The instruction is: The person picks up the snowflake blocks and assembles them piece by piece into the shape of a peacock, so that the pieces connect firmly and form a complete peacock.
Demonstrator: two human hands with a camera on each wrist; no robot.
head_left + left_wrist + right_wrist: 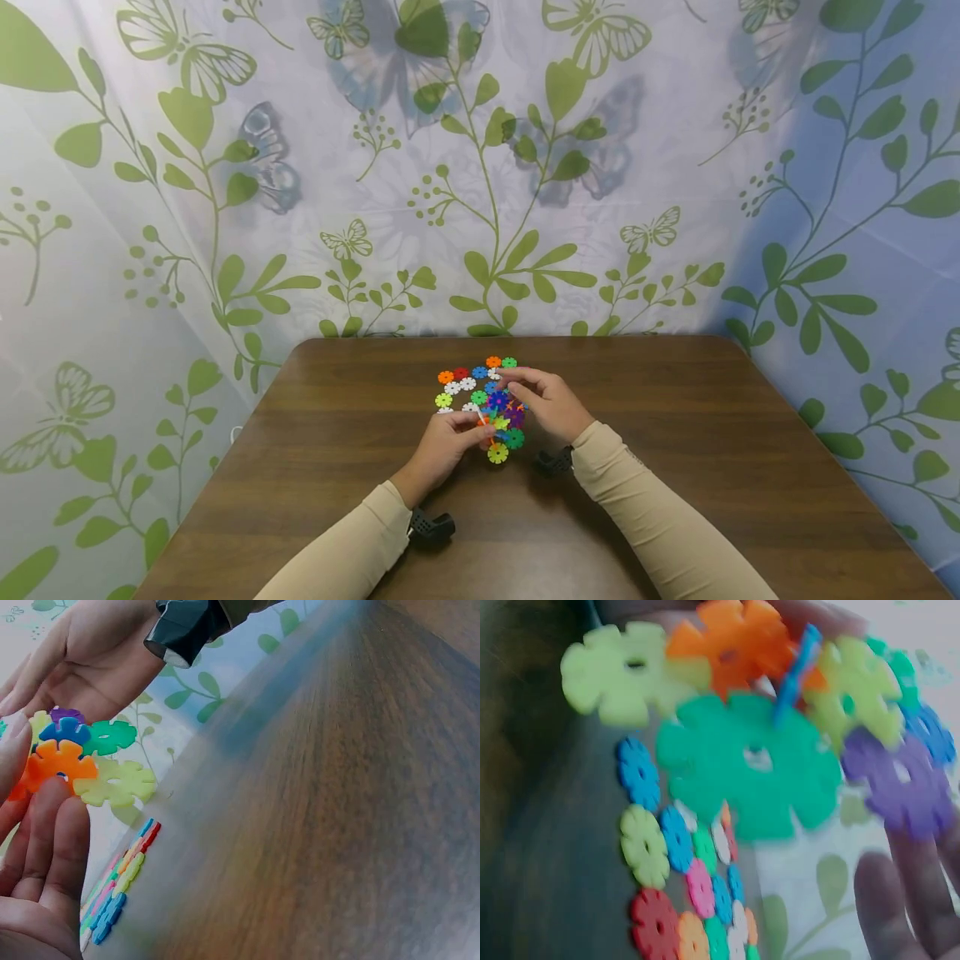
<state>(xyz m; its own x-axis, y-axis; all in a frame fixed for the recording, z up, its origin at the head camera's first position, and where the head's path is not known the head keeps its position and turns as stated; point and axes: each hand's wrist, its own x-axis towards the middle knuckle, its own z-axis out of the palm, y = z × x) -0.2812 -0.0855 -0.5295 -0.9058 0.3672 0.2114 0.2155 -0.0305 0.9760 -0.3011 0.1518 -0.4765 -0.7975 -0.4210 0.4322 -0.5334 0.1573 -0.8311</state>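
Note:
Several flower-shaped notched plastic discs are joined into one piece, with a green disc [750, 769], a purple disc [901, 780] and a yellow disc [497, 452] among them. My left hand [447, 446] pinches this piece at its orange disc [56, 766], the thumb on one side and the fingertips on the other. Over the far right side of the piece hovers my right hand [551, 402], thumb and fingers apart and loosely bent. In the right wrist view its fingers [904, 889] show just behind the purple disc. The right thumb is out of that view.
Loose flower discs [467, 383] in white, red, orange, blue and other colours lie beyond my hands on the brown wooden table [360, 392]. A curtain with leaves and butterflies [487, 167] hangs behind the table's far edge. Black wrist devices [431, 527] sit under both cuffs.

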